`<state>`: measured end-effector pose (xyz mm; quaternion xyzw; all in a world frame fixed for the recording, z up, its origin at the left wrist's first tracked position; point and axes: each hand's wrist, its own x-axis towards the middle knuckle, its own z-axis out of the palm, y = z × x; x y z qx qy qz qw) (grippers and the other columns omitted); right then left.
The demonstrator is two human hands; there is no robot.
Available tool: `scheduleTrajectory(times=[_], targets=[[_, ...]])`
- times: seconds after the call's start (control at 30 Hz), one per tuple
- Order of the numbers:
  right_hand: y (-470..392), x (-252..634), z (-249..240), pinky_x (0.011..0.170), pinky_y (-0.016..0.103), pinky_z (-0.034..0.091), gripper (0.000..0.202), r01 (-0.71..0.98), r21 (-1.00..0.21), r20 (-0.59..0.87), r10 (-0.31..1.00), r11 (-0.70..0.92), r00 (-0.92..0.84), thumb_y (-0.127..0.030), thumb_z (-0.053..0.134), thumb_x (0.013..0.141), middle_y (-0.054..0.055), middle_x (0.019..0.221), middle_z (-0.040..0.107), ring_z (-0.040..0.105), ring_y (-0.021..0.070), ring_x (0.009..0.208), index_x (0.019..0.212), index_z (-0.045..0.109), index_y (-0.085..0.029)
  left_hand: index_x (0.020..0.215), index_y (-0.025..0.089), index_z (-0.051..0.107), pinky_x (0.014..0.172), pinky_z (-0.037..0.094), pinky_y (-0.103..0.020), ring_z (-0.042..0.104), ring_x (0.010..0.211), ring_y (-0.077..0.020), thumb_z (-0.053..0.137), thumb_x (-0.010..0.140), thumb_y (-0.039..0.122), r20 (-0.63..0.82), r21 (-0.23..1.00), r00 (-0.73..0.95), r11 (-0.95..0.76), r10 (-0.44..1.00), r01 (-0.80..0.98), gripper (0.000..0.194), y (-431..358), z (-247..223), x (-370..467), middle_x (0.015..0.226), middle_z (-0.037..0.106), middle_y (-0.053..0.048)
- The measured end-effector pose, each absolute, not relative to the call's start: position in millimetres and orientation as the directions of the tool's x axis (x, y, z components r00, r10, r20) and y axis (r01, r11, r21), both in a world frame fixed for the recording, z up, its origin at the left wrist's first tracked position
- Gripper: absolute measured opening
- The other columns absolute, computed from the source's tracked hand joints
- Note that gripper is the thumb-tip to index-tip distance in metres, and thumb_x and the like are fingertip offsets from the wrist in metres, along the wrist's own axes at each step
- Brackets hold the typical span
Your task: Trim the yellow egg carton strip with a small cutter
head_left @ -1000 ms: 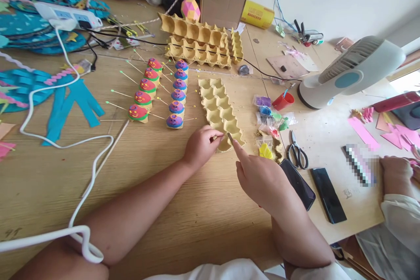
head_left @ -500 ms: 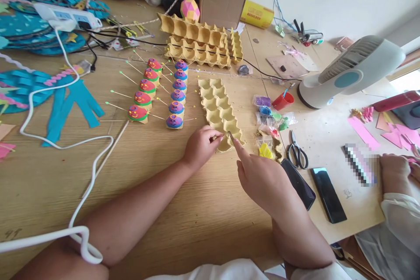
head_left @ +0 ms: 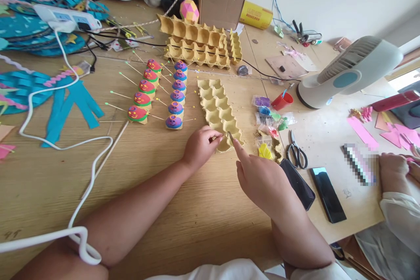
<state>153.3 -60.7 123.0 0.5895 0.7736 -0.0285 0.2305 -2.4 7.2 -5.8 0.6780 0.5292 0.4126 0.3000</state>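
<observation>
A pale yellow egg carton (head_left: 213, 104) with two rows of cups lies on the table in front of me. My left hand (head_left: 201, 148) is closed in a pinch at its near left corner. From the right, my right hand (head_left: 264, 177) grips a small knife (head_left: 230, 136), the index finger stretched along it. Only the knife's thin dark blade shows, inside a cup near the carton's close end; the palm hides the rest. Left of the carton stand painted egg-carton caterpillars, one red and green (head_left: 143, 99) and one blue and purple (head_left: 177, 96), with cotton-swab sticks poking out.
Spare egg cartons (head_left: 197, 54) are piled behind. On the right are clay packets (head_left: 265, 151), a red cup (head_left: 282, 100), scissors (head_left: 297, 151), two phones (head_left: 328, 194) and a fan (head_left: 344, 76). A white cable (head_left: 95, 170) crosses my left side. Another person's hand (head_left: 393, 165) rests far right.
The view has shifted very slightly. Both hands, the knife and the egg carton hold practically the same positions.
</observation>
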Motion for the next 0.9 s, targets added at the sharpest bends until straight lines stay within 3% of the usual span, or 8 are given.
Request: scheduleTrajectory(times=[0.33,0.9], targets=[[-61,151,121,0.047,0.028,0.022,0.060,0.919,0.233,-0.375,0.901,0.318,-0.217,-0.024,0.036,0.099,0.002,0.073,0.070,0.063,0.0143,0.061,0.157,0.026,-0.015,0.090,0.020,0.075,0.069,0.049,-0.028,0.062,0.076,-0.0156,0.065,0.088,0.028,0.248,0.845,0.098,-0.265,0.964,0.466,0.012,8,-6,-3,0.087,0.070,-0.004],[-54,141,112,0.047,0.027,0.030,0.062,0.934,0.213,-0.396,0.899,0.288,-0.187,-0.024,0.032,0.100,0.006,0.072,0.069,0.064,0.0172,0.060,0.159,0.020,-0.011,0.086,0.020,0.075,0.067,0.048,-0.027,0.062,0.075,-0.0155,0.065,0.088,0.028,0.254,0.830,0.102,-0.271,0.962,0.487,0.012,7,-5,-2,0.083,0.069,-0.003]])
